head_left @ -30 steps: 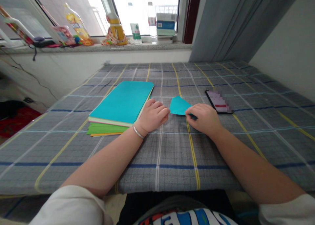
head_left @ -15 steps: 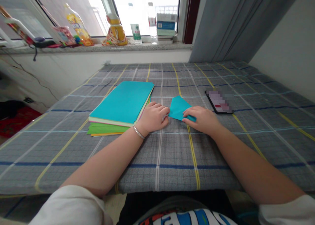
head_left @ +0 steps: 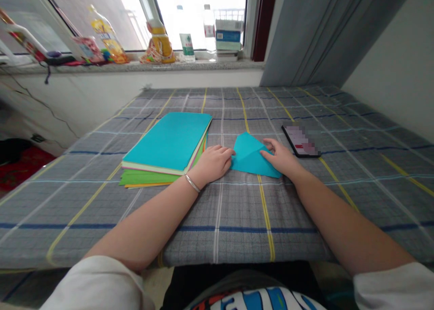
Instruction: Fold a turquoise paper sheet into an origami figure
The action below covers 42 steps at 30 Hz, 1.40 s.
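Observation:
A sheet of blue paper (head_left: 252, 163) with a crease across it lies between my hands on the plaid cloth. My left hand (head_left: 216, 165), a silver bangle on its wrist, has its fingers curled and closed on the paper's left corner. At the opposite side, my right hand (head_left: 282, 158) grips the paper's right edge, the thumb on top and the other fingers partly hidden. Just left of my left hand sits a stack of coloured paper (head_left: 169, 140), blue on top with green and orange sheets showing beneath.
A phone (head_left: 301, 141) lies beyond my right hand. Plaid cloth (head_left: 237, 206) covers the surface. On the windowsill stand a yellow drink bottle (head_left: 106, 34), a yellow container (head_left: 162, 43), a white-and-green tube (head_left: 187, 46), a clear bottle (head_left: 209, 31) and a blue-and-white box (head_left: 228, 35).
The near part of the blue paper has opened out toward me, so more of it shows. My right hand has shifted right and slightly away; my left hand has barely moved.

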Motion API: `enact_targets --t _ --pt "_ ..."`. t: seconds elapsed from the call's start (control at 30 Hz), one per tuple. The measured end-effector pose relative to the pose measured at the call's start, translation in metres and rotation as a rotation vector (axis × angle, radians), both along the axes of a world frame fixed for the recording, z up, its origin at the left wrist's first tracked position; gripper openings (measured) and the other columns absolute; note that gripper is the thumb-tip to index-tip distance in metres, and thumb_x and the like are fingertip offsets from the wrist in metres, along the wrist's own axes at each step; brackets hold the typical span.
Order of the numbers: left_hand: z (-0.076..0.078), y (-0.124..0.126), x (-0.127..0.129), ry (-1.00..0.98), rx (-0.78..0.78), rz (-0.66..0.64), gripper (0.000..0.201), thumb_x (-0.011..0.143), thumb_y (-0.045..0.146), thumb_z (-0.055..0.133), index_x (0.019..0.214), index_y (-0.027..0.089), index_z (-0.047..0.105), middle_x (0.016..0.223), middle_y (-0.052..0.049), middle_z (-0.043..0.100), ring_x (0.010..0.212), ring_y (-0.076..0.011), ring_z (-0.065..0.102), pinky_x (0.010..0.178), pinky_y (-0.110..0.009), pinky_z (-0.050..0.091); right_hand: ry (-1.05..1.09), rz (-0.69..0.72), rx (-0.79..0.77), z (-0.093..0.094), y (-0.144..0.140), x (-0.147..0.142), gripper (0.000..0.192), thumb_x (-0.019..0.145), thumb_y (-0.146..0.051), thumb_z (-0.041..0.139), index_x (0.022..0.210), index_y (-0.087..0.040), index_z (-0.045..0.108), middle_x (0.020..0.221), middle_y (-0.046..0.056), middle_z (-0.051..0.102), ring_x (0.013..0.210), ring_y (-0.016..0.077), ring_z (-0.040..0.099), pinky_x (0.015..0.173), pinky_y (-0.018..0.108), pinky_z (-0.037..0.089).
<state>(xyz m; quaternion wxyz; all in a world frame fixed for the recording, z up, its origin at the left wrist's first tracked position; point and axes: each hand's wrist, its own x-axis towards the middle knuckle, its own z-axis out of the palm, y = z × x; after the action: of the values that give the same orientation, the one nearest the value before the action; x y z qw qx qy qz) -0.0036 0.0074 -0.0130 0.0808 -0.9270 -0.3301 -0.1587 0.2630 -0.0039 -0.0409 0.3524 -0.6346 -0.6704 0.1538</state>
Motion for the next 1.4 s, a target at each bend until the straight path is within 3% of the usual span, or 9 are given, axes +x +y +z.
enact_targets --t 0.17,0.37,0.5,0.63,0.73,0.9,1.07,1.27,1.4 --pt "0.0 -0.002 0.0 -0.085 -0.036 0.026 0.031 0.095 0.026 0.046 0.122 0.018 0.059 0.102 -0.008 0.069 0.095 -0.0229 0.064 0.088 -0.039 0.048 0.247 -0.002 -0.092 -0.002 0.001 0.008 0.056 0.075 -0.029 0.062 0.129 -0.02 0.053 0.084 0.003 0.069 0.07 0.0204 0.065 0.061 0.032 0.051" --pt "-0.001 -0.002 0.001 -0.139 -0.018 -0.072 0.039 0.096 0.031 0.048 0.132 0.019 0.054 0.14 -0.012 0.052 0.126 -0.0258 0.052 0.105 -0.043 0.043 0.393 -0.036 -0.047 0.0 0.002 0.004 0.023 0.073 -0.025 0.055 0.09 -0.02 0.07 0.065 0.0 0.065 0.052 0.0153 0.056 0.045 0.026 0.042" --pt "-0.002 -0.003 0.002 -0.061 -0.059 -0.105 0.042 0.096 0.034 0.048 0.135 0.019 0.052 0.142 -0.013 0.051 0.127 -0.0266 0.052 0.104 -0.045 0.044 0.274 0.083 -0.26 0.013 -0.009 -0.005 0.035 0.078 -0.018 0.046 0.099 -0.018 0.075 0.051 -0.001 0.062 0.043 0.0155 0.054 0.044 0.027 0.043" --pt "-0.004 -0.003 0.0 -0.026 -0.094 -0.126 0.039 0.096 0.036 0.05 0.132 0.021 0.056 0.141 -0.012 0.052 0.126 -0.0266 0.053 0.104 -0.046 0.045 -0.134 0.284 -0.137 0.02 -0.019 -0.005 0.041 0.078 -0.009 0.048 0.105 -0.024 0.075 0.083 0.003 0.075 0.07 0.0187 0.067 0.066 0.031 0.053" --pt "-0.006 -0.002 -0.001 -0.013 -0.107 -0.159 0.038 0.096 0.036 0.05 0.131 0.023 0.057 0.141 -0.009 0.054 0.127 -0.0271 0.052 0.104 -0.047 0.044 -0.326 0.319 0.042 0.017 -0.019 0.002 0.041 0.082 -0.009 0.05 0.111 -0.027 0.073 0.11 0.006 0.071 0.093 0.0211 0.067 0.082 0.035 0.053" --pt "-0.008 0.0 -0.001 -0.014 -0.137 -0.195 0.038 0.097 0.033 0.049 0.133 0.024 0.056 0.142 -0.009 0.053 0.13 -0.0262 0.05 0.107 -0.048 0.041 -0.463 0.255 0.229 0.012 -0.011 0.013 0.03 0.079 -0.015 0.063 0.105 -0.026 0.075 0.119 0.011 0.062 0.107 0.0269 0.061 0.09 0.045 0.052" --pt "-0.003 -0.002 0.0 -0.048 -0.187 -0.272 0.041 0.093 0.038 0.057 0.13 0.021 0.059 0.139 -0.01 0.056 0.133 -0.0275 0.047 0.11 -0.048 0.039 -0.472 0.398 0.374 0.018 -0.006 0.01 0.013 0.077 -0.014 0.065 0.077 -0.023 0.073 0.119 0.008 0.068 0.123 0.0293 0.053 0.103 0.053 0.044" --pt "0.001 -0.006 0.003 -0.047 -0.25 -0.328 0.066 0.078 0.059 0.069 0.133 0.023 0.056 0.14 -0.012 0.056 0.133 -0.0331 0.047 0.111 -0.055 0.036 -0.574 0.544 0.328 0.027 -0.018 -0.011 0.011 0.074 -0.01 0.063 0.074 -0.02 0.068 0.111 0.007 0.073 0.126 0.0296 0.054 0.103 0.047 0.046" --pt "0.0 -0.006 0.004 -0.02 -0.213 -0.35 0.065 0.079 0.049 0.071 0.134 0.018 0.056 0.14 -0.012 0.056 0.136 -0.0332 0.043 0.112 -0.051 0.037 -0.611 0.529 0.263 0.027 -0.021 -0.018 0.01 0.074 -0.012 0.062 0.079 -0.018 0.067 0.114 0.01 0.073 0.125 0.031 0.056 0.101 0.046 0.048"
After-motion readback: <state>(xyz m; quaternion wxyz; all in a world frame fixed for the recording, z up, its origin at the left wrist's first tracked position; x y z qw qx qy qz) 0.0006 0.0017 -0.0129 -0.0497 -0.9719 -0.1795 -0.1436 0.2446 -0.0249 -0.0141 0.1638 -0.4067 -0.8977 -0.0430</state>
